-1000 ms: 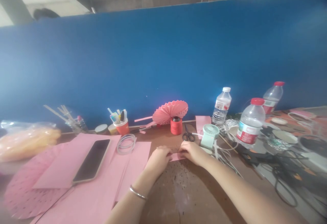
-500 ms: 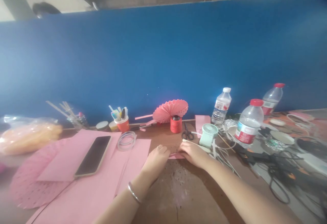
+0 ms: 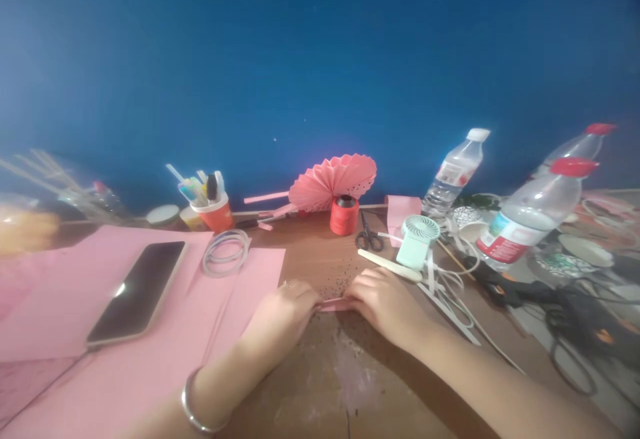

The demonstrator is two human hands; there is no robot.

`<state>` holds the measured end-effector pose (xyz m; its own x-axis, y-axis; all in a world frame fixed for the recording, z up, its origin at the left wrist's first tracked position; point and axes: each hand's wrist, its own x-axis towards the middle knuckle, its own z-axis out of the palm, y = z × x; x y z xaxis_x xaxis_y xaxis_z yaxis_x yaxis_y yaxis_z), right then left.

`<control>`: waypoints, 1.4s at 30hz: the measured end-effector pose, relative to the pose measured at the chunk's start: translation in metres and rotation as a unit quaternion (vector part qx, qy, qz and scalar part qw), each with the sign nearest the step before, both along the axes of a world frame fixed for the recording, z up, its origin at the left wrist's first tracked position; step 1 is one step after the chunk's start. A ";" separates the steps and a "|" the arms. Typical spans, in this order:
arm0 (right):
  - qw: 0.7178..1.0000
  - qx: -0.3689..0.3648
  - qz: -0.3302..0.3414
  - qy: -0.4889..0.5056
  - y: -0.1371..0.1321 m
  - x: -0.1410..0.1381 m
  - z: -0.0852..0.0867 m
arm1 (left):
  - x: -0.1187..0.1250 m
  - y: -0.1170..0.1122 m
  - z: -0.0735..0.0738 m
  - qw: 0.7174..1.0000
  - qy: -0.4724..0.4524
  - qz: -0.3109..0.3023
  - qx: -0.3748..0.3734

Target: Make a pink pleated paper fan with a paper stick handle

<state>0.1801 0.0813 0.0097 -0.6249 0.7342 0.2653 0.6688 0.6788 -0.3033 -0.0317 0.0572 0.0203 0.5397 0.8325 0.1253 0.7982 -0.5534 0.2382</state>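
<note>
Between my two hands a narrow folded strip of pink paper (image 3: 334,305) lies low over the brown table. My left hand (image 3: 291,307) pinches its left end, and my right hand (image 3: 381,300) grips the right end; both have their fingers closed, and the paper's ends are hidden under them. Small dark specks dot the wood just beyond the strip. A pale cream, knife-shaped tool (image 3: 390,265) rests right behind my right hand. Further back, a pleated pink paper fan (image 3: 333,182) leans behind a red spool of thread (image 3: 345,216), with black scissors (image 3: 369,233) alongside.
Pink paper sheets (image 3: 165,385) cover the left side, bearing a phone (image 3: 137,292) and a coiled cable (image 3: 225,253). An orange cup of pens (image 3: 215,212) stands behind. To the right are a mint handheld fan (image 3: 418,242), water bottles (image 3: 535,215) and tangled cords. A blue partition (image 3: 300,79) closes the back.
The view has tipped downward and come closer to the table. My hands stay on the pink strip, which shows more plainly between them; the cream tool is now less covered by my right hand.
</note>
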 end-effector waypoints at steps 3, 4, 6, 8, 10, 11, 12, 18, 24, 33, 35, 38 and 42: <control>0.999 -0.030 0.012 0.032 0.002 0.007 0.002 | 0.000 0.003 0.004 0.993 -0.058 -0.002 -0.106; 0.998 -0.047 0.013 0.048 0.004 0.009 0.003 | 0.000 0.004 0.005 0.990 -0.067 0.000 -0.123; 0.995 -0.076 0.013 0.068 0.006 0.012 0.003 | 0.001 0.006 0.005 0.990 -0.060 0.000 -0.127; 0.994 -0.085 0.009 0.070 0.006 0.013 0.003 | 0.002 0.006 0.003 0.994 -0.035 -0.010 -0.107; 0.995 -0.081 0.003 0.058 0.004 0.012 0.003 | 0.002 0.006 0.001 0.996 -0.017 -0.024 -0.086; 0.996 -0.078 0.001 0.052 0.003 0.012 0.002 | 0.001 0.006 0.000 0.996 -0.013 -0.030 -0.079; 0.996 -0.074 0.000 0.047 0.002 0.012 0.002 | 0.001 0.005 -0.001 0.997 -0.012 -0.035 -0.070; 0.994 -0.101 0.016 0.049 0.005 0.016 0.001 | -0.002 0.004 -0.002 0.997 -0.005 -0.071 -0.024; 0.990 -0.128 0.050 0.030 0.009 0.021 0.004 | 0.004 -0.001 0.000 0.997 0.028 -0.066 -0.028; 0.991 -0.063 0.120 -0.022 0.010 0.026 0.001 | 0.008 -0.008 -0.001 0.992 0.054 -0.095 0.068; 0.989 -0.074 0.127 -0.018 0.010 0.027 0.002 | 0.008 -0.008 -0.001 0.989 0.060 -0.104 0.082; 0.987 -0.099 0.129 -0.015 0.008 0.026 0.004 | 0.008 -0.008 -0.001 0.988 0.074 -0.110 0.074; 0.987 -0.108 0.122 -0.005 0.009 0.025 0.003 | 0.009 -0.009 -0.001 0.992 0.067 -0.103 0.037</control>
